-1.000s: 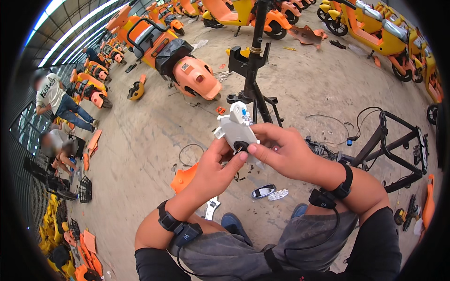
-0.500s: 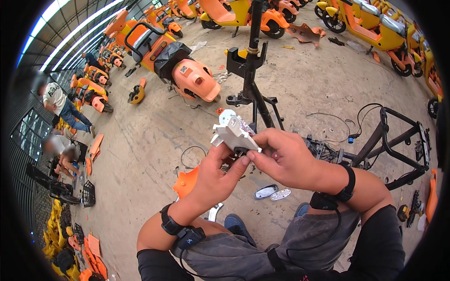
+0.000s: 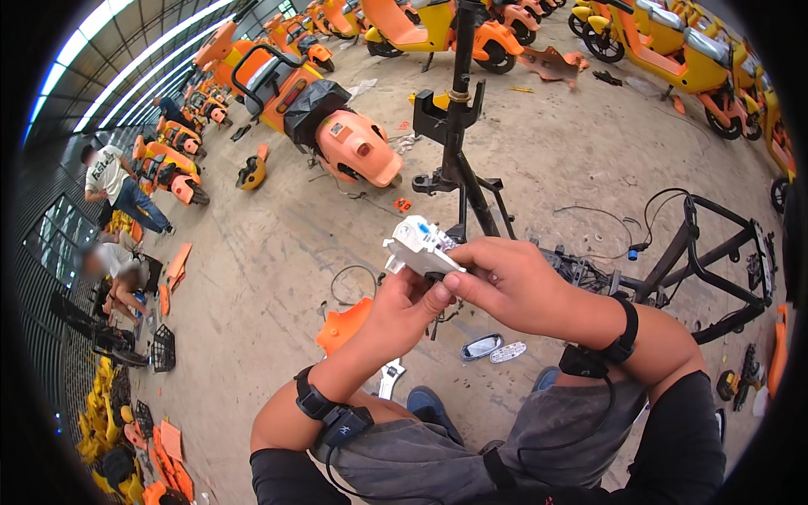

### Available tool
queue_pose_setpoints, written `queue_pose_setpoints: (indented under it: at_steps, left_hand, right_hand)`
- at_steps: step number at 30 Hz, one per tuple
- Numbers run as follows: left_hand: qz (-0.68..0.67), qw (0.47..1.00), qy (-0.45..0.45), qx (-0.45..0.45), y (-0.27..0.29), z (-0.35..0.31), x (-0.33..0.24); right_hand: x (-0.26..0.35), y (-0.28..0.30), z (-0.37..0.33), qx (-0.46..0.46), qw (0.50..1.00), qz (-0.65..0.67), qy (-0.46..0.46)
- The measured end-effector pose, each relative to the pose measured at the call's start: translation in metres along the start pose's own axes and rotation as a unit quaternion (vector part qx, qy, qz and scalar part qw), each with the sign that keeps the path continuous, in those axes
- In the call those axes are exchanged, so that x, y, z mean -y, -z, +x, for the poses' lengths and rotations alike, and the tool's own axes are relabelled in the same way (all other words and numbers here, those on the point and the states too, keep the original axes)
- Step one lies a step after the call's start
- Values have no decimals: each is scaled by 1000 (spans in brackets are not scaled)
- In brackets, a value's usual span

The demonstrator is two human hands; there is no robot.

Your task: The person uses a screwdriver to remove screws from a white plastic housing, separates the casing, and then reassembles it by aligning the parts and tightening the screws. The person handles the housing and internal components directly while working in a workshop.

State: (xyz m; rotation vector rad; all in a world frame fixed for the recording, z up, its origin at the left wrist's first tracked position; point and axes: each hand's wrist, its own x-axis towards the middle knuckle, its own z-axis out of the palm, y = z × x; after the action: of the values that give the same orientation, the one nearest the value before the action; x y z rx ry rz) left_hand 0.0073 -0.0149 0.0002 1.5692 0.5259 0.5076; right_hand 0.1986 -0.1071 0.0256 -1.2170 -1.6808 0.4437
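Observation:
A white plastic housing (image 3: 418, 252) with moulded tabs and a small blue spot is held up in front of me, above my knees. My left hand (image 3: 400, 310) pinches its lower left side between thumb and fingers. From the right, my right hand (image 3: 518, 278) grips its lower edge, the thumb close to the left thumb. A dark piece shows under the housing between my thumbs; its kind is unclear. Just beyond stands a black scooter frame (image 3: 461, 118) with its upright tube.
On the floor near my shoes lie an oval dark-rimmed lamp piece (image 3: 481, 347), a white oval plate (image 3: 507, 352) and an orange panel (image 3: 345, 326). The frame's black tubing (image 3: 711, 273) extends right. A drill (image 3: 728, 385) lies far right. An orange scooter (image 3: 358, 143) stands ahead; people are at left.
Both hands have turned the white housing, so the blue spot now shows and the round white face has shifted. The grip stays much the same. My view has shifted slightly.

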Motion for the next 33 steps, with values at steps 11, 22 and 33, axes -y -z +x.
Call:
queue_pose_setpoints:
  at_steps: [11, 22, 33]
  left_hand:
    - [-114, 992, -53, -28, -6, 2, -5]
    - [-236, 970, 56, -19, 5, 9, 0]
    - [-238, 970, 48, -16, 3, 12, -4]
  right_hand:
    - [13, 13, 1, -73, 993, 62, -68]
    - [14, 34, -2, -229, 910, 288, 188]
    - [3, 23, 0, -222, 931, 220, 190]
